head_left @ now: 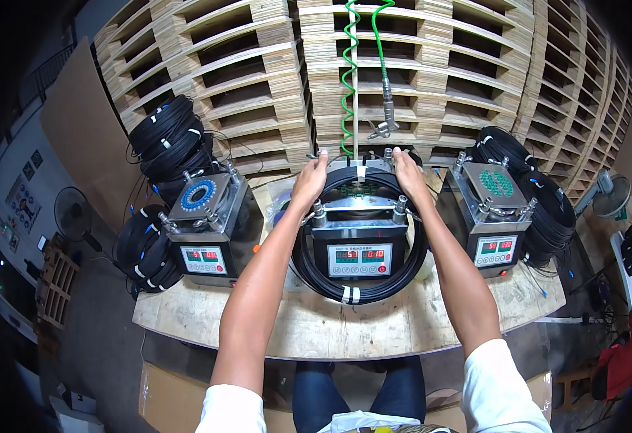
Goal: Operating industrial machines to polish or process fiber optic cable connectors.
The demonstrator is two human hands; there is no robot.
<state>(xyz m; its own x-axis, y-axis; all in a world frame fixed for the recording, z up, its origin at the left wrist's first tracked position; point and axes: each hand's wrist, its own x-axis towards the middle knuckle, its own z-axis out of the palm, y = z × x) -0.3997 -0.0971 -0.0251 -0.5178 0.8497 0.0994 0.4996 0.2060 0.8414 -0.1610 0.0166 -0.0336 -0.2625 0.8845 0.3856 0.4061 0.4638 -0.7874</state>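
Note:
A coil of black cable [303, 270], bound with white ties, loops around the middle polishing-type machine [360, 234], which has a lit red display and metal corner posts. My left hand [311, 179] is at that machine's back left corner, thumb up, its other fingers mostly hidden. At the back right corner my right hand [410, 173] sits beside a metal post [388, 155], also thumb up with curled fingers. Both hands are next to the coil's upper part; what they grip there is hidden. Green-tipped pieces [357, 189] show on the machine's top.
Similar machines stand left [199, 238] and right [496, 238] on the wooden table [207, 314]. Black cable coils [171, 137] are stacked behind the left one, and more coils [547, 216] lie right. An air gun [387, 115] hangs from a green hose before stacked wooden pallets [258, 97].

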